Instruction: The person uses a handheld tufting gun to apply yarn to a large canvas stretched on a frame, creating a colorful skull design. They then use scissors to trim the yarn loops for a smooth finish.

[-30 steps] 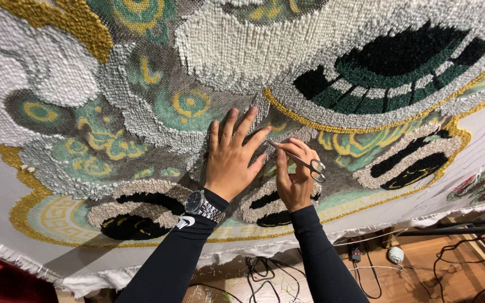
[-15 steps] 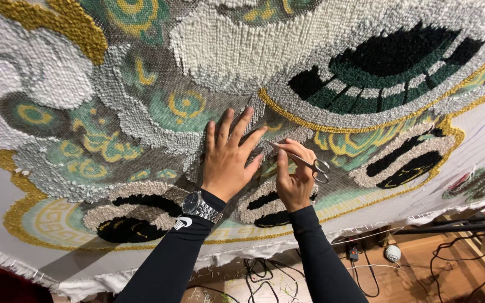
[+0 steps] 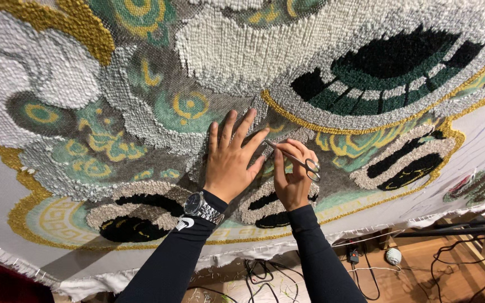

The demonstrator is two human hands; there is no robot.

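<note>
A large tufted rug (image 3: 141, 112) in white, grey, green, gold and black yarn is stretched on cloth in front of me. My left hand (image 3: 231, 160) lies flat on its pile, fingers spread, with a metal wristwatch (image 3: 202, 207) at the wrist. My right hand (image 3: 293, 179) holds small scissors (image 3: 294, 159), whose blades point left toward my left fingertips, close to the grey and green yarn. Both arms wear black sleeves.
The rug's white backing cloth (image 3: 18, 235) ends in a frayed lower edge. Below it lie black cables (image 3: 259, 269) on a wooden floor, a ball of pale yarn (image 3: 393, 256) and a dark bar (image 3: 450, 230) at the right.
The view has shifted slightly. Both hands stay on the same spot of the rug, the scissors still at the left fingertips.
</note>
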